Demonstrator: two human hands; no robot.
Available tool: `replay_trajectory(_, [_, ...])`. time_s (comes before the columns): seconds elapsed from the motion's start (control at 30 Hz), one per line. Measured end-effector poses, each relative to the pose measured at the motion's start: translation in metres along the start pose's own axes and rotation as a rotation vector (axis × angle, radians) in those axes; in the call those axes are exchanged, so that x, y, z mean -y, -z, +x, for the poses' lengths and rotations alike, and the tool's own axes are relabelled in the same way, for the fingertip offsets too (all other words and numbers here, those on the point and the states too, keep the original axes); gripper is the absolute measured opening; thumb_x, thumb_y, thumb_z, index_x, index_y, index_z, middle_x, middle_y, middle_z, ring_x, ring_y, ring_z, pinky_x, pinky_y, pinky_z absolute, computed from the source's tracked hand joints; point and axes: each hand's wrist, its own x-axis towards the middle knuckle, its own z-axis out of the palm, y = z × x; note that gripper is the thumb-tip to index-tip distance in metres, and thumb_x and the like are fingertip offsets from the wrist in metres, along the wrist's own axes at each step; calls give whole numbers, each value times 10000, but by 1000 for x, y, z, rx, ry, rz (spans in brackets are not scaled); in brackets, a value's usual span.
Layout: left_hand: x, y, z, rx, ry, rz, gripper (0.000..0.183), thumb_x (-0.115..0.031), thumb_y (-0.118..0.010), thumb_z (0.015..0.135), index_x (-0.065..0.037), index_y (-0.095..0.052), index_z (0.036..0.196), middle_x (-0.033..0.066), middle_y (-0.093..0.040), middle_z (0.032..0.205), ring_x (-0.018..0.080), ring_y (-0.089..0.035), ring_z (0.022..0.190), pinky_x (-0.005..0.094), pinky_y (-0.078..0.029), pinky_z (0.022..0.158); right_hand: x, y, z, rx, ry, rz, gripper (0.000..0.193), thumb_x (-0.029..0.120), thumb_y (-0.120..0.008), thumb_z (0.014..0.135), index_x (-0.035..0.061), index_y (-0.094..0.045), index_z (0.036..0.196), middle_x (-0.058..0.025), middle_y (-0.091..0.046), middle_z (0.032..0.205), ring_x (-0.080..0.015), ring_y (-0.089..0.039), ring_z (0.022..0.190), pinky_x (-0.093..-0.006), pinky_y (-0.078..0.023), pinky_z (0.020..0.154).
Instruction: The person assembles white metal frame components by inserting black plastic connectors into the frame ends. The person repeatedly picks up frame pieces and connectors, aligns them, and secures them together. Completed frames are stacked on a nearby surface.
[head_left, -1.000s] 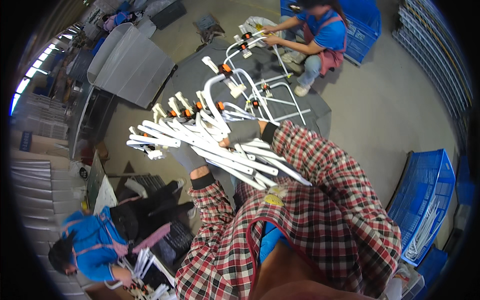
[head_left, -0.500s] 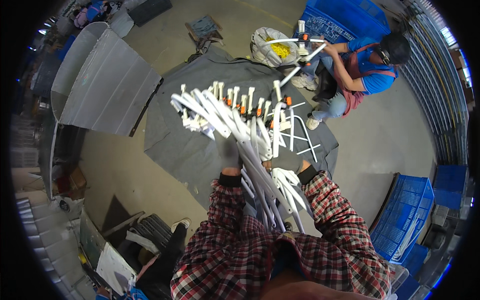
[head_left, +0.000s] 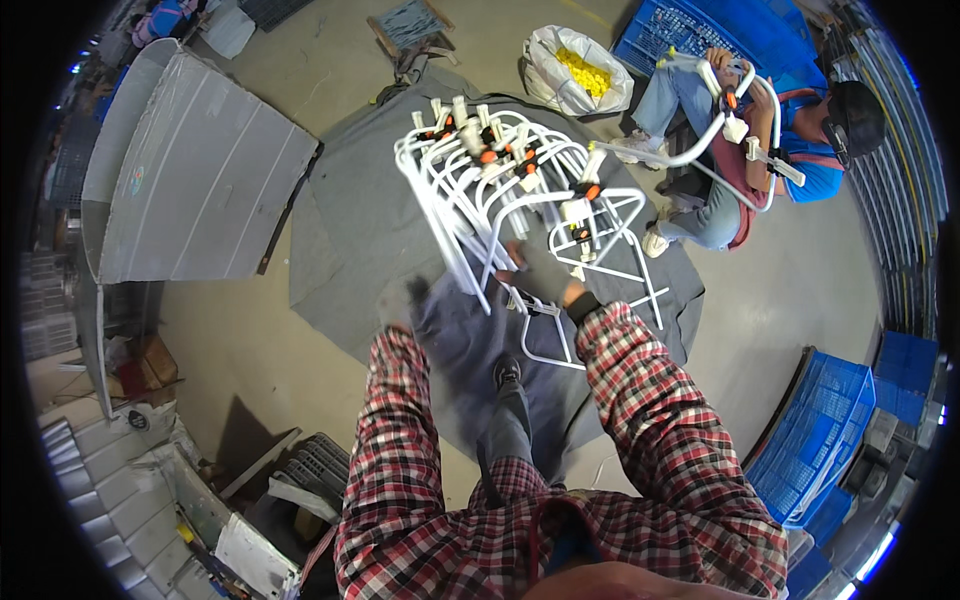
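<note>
The right hand [head_left: 545, 275], in a dark glove, is among the nearest ends of the white tubular frames; I cannot tell whether its fingers are closed around a tube or merely resting against one. At nine o'clock from it, the left hand [head_left: 397, 303] is apart from the frames and badly blurred; no frame shows in it, but how its fingers are set cannot be told.

The main heap of white tubular frames [head_left: 488, 157], with orange and black fittings, lies at eleven o'clock from the right hand, on a dark grey sheet [head_left: 340, 225]. One lower frame [head_left: 548, 361] shows at six o'clock, just beside the wearer's shoe [head_left: 507, 372] at seven.

Farther out, a white sack [head_left: 545, 75] of yellow pieces stands at twelve o'clock. At two, a seated co-worker [head_left: 815, 170] in blue holds another white frame [head_left: 690, 157] with both hands. A blue crate [head_left: 815, 435] stands at four o'clock, and a large grey panel [head_left: 215, 180] at ten.
</note>
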Motion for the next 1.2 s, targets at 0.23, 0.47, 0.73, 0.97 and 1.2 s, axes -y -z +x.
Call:
replay_trajectory(0.23, [219, 96, -240, 47, 551, 1283, 324, -288, -575, 898, -25, -664, 1065, 212, -688, 911, 374, -654, 978, 438, -521, 838, -162, -90, -179, 267, -357, -105, 472, 465, -699, 807, 51, -656, 1030, -158, -699, 946, -333, -678, 878, -420, -523, 780])
replay_trajectory(0.47, [219, 27, -254, 113, 367, 651, 365, -403, -633, 885, -42, -634, 936, 111, -681, 858, 267, -633, 811, 402, -502, 751, -257, -100, -340, 648, -476, -275, 521, 572, -604, 840, 70, -729, 906, -159, -709, 950, -304, -664, 905, -421, -502, 816])
replay_trajectory(0.73, [9, -27, -381, -361, -99, 184, 229, -227, -567, 950, -44, -611, 1081, 40, -632, 865, 104, -553, 771, 275, -460, 696, -279, -45, -275, 289, -3, -122, 363, 402, -640, 880, 49, -670, 801, -32, -624, 642, -145, -528, 526, -329, -411, 484])
replay_trajectory(0.97, [319, -14, -675, -490, 793, 793, 286, -319, -574, 919, -57, -664, 990, 109, -673, 924, 223, -621, 807, 374, -490, 746, -295, -6, -276, 531, 239, -294, 469, 468, -515, 935, 59, -688, 784, -21, -607, 627, -125, -528, 522, -299, -394, 471])
replay_trajectory(1.2, [355, -151, -798, -791, 1077, 333, 368, -311, -652, 857, -61, -629, 1127, 128, -646, 1082, 255, -611, 949, 385, -484, 848, -301, -29, -203, 917, 122, -665, 348, 364, -524, 938, 65, -682, 854, -41, -625, 660, -163, -563, 552, -331, -431, 491])
